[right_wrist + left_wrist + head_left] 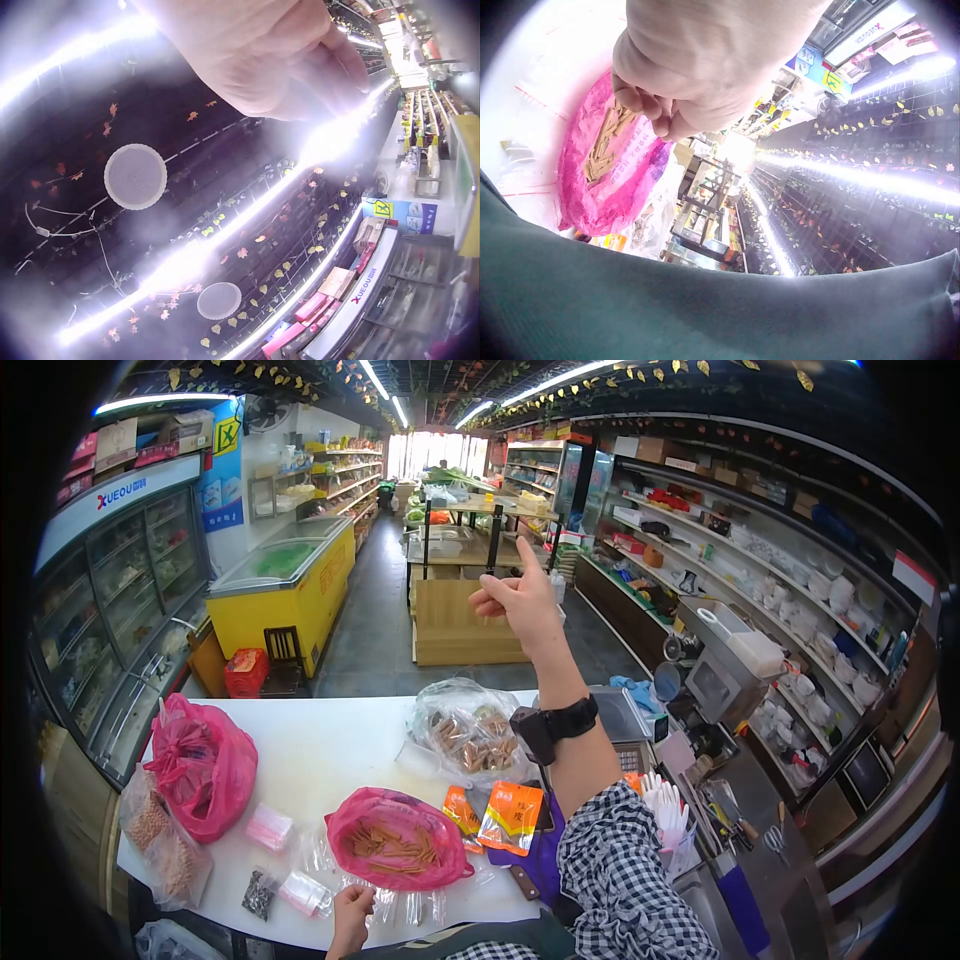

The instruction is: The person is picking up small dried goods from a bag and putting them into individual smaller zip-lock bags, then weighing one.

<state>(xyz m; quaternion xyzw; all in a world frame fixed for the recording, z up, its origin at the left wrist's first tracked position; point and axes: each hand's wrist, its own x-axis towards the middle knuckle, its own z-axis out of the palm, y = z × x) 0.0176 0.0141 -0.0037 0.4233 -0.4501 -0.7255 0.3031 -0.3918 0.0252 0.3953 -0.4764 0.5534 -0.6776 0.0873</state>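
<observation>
Fingers of right hand (520, 600) curl empty, index straight. Left hand (352, 905) curls its fingers beside one of two crinkly pink bags (398, 842); grip unclear.

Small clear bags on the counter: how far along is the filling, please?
Done: a few small bags lie filled at the left. In hand: the left hand curls beside the empty bags, grip unclear; the right hand points away, holding nothing. Left: the pink bag lies open, full of sticks.
</observation>
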